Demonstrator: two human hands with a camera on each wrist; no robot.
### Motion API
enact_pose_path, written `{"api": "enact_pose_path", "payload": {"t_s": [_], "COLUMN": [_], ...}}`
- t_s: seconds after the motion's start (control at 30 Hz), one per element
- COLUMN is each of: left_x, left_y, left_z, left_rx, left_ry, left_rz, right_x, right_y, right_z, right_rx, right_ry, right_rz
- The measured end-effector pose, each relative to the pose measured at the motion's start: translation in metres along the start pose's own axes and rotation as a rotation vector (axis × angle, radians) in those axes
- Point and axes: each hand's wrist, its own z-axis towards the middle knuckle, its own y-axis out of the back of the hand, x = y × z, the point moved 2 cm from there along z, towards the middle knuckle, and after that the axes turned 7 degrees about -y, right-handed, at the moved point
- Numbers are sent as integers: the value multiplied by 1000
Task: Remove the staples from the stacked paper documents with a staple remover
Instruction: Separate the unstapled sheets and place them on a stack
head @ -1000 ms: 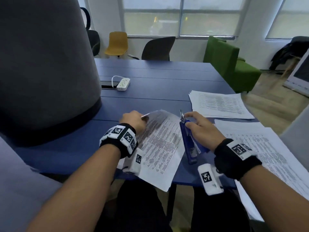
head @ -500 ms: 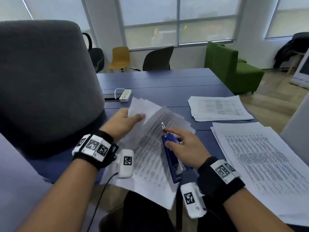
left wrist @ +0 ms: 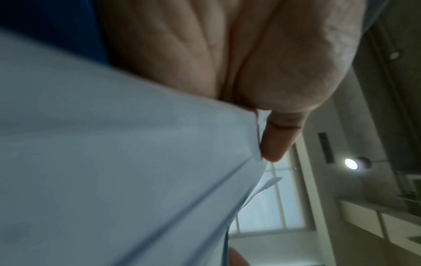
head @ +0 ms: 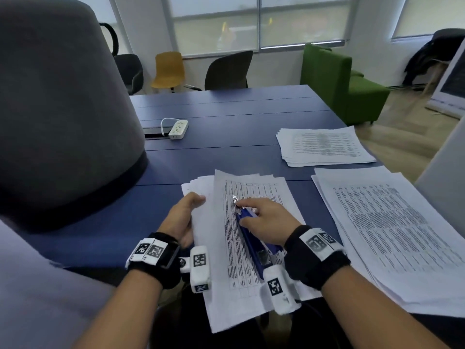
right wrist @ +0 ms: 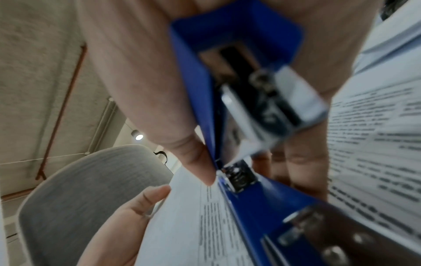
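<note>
A stapled bundle of printed sheets [head: 249, 268] lies on the blue table [head: 226, 127] in front of me, its near end hanging over the table edge. My left hand [head: 193, 210] holds the bundle's left edge, thumb on top; the left wrist view shows the thumb [left wrist: 273, 144] against the white sheets [left wrist: 114, 162]. My right hand [head: 254, 212] grips a blue staple remover [head: 249, 235] lying along the page, index finger stretched to its metal tip [head: 235, 199]. From the right wrist, the blue staple remover [right wrist: 241, 172] is close up and the fingers wrap it. No staple is visible.
Two more paper stacks lie on the table: one far right [head: 322, 147], one large near right [head: 392, 235]. A white power strip [head: 178, 129] sits mid-table. A big grey chair back [head: 57, 109] fills the left. Chairs and a green sofa [head: 337, 81] stand beyond.
The bundle, lifted and fanned half a second ago, now lies flatter and straighter on the table. Both hands came nearer to me; the right hand kept the staple remover.
</note>
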Motion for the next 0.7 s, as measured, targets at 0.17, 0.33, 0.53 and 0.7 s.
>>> {"api": "enact_pose_path", "payload": {"t_s": [0.17,0.33,0.53,0.7], "left_x": [12,21,23,24], "left_y": [9,13,18,18], "left_z": [11,22,26,23], "left_rx": [22,40,71,139], "left_ry": [97,104,97,18], "left_rz": [-29,-84,-97,-52], "right_x": [-1,0,-2,3], "right_y": [-5,-5,-9,-16], "right_z": [14,24,25,29], "right_rx": [55,70,39,28], "right_ry": [-77,-66,-46,-2], "right_rz": [-59,-115,-76,-79]}}
